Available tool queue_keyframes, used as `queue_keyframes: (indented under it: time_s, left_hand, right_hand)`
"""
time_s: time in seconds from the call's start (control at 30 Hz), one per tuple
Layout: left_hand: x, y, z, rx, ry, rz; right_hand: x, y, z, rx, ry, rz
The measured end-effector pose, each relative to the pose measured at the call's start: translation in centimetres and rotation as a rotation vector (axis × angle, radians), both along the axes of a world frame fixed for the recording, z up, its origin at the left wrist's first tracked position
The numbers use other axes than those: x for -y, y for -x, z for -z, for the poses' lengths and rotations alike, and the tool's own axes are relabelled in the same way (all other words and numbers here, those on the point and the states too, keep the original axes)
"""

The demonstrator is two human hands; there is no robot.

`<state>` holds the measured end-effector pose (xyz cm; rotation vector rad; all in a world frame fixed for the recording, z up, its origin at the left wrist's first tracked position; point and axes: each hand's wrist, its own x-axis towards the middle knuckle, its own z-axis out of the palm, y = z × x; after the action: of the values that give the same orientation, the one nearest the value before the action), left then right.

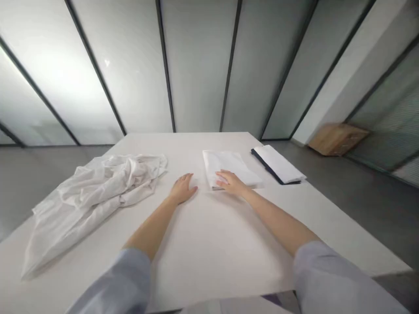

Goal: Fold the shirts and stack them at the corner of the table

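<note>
My left hand (pixel 183 188) rests on the white table with its fingers stretched forward and the thumb apart; nothing is in it. To its right, my right hand (pixel 231 182) lies over the near part of a folded white cloth (pixel 225 162), fingers spread. Whether the palm presses on the cloth or hovers just above it, I cannot tell. A crumpled white cloth (pixel 108 187) spreads over the left side of the table, apart from my left hand.
At the table's right edge lies a folded white cloth (pixel 278 163) on top of a dark folded piece (pixel 266 167). Frosted glass panels (pixel 199 65) stand beyond the table (pixel 216 253). A cardboard box (pixel 338 138) sits on the floor at the right.
</note>
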<state>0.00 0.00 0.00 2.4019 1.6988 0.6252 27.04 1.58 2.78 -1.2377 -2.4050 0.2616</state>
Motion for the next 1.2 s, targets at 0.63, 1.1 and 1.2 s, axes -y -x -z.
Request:
queue_keyframes:
  time_s: [0.63,1.1,1.2]
  left_hand:
    - [1.4,-1.9,-1.7,-0.195,-0.087,0.145]
    - [-2.9,-0.2,-1.6,1.597,0.323,-0.411]
    - [-3.1,1.2,-1.1,1.391,0.087,-0.509]
  right_hand:
    - [1.4,1.8,0.9,-0.418,0.040,0.074]
    - [-2.0,-2.4,2.6,-0.480,-0.140,0.613]
    - [-1.4,-1.1,2.8,-0.111,-0.092,0.497]
